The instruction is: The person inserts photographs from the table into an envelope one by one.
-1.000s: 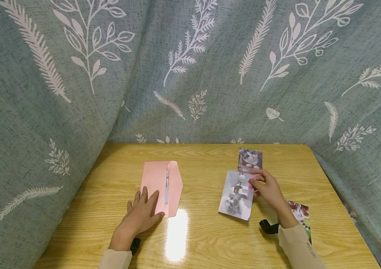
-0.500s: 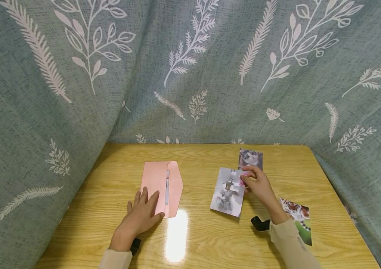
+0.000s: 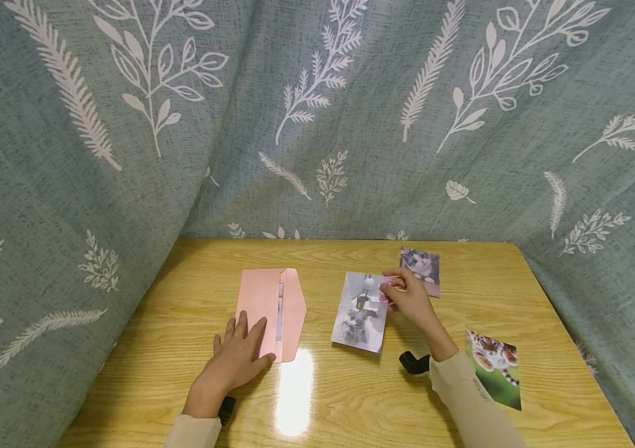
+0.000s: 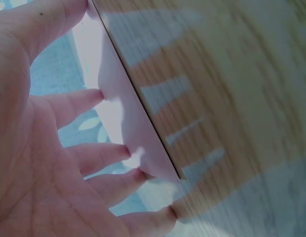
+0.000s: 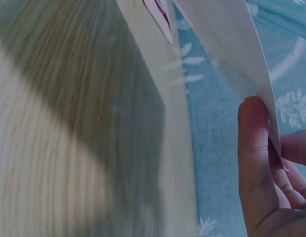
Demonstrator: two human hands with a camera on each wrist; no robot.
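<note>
My left hand [image 3: 235, 353] lies with spread fingers on a pink envelope [image 3: 258, 292], its flap folded out to the right. In the envelope's opening shows the edge of a greyish insert [image 3: 279, 317]. My right hand [image 3: 411, 302] pinches the right edge of a photo print [image 3: 359, 317] with a grey cat and a pink patch, between thumb and fingers. The right wrist view shows the print's pale back [image 5: 227, 44] raised over the table, its shadow on the wood. In the left wrist view the fingertips [image 4: 121, 150] touch the envelope's edge.
A second cat photo [image 3: 421, 264] lies at the back right of the wooden table [image 3: 183, 298]. A tiger photo [image 3: 493, 367] lies to the right, beside my right forearm. A patterned green-blue cloth [image 3: 295, 124] hangs behind and around the table.
My right hand has carried the cat print leftward toward the envelope, uncovering more of the back cat photo and the tiger photo. The left hand has stayed in place.
</note>
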